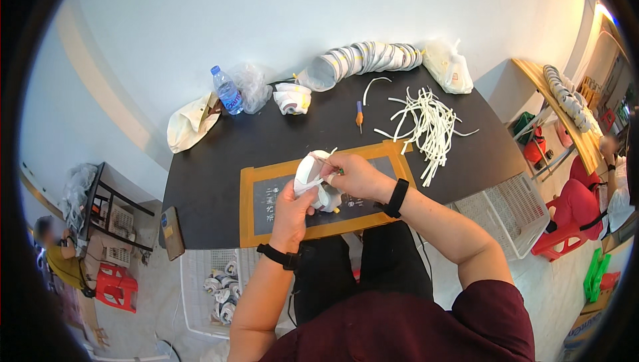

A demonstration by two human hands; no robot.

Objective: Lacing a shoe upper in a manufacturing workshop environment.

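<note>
Above the taped mat, my left hand (pixel 291 214) is closed around the side of a white and grey fabric piece (pixel 307 170), which is curved into an open, cup-like shape. My right hand (pixel 359 177) is closed at the piece's right side, its fingers pinched around a thin, dark-tipped tool that reaches toward the opening; my fingers hide its exact kind. A pale strip sticks up from the fabric's top edge. Farther back lie a loose heap of cream strips (pixel 431 129), a single strip (pixel 367 89) and an awl-like tool (pixel 359 120) with an orange and purple handle.
Along the table's (pixel 200 189) back stand a water bottle (pixel 227 90), clear plastic bag (pixel 253 89), row of nested fabric pieces (pixel 373 58), and white bag (pixel 449 68). A crate (pixel 193 305) holds fabric pieces below; another crate (pixel 506 215) stands right. Other people sit at both sides.
</note>
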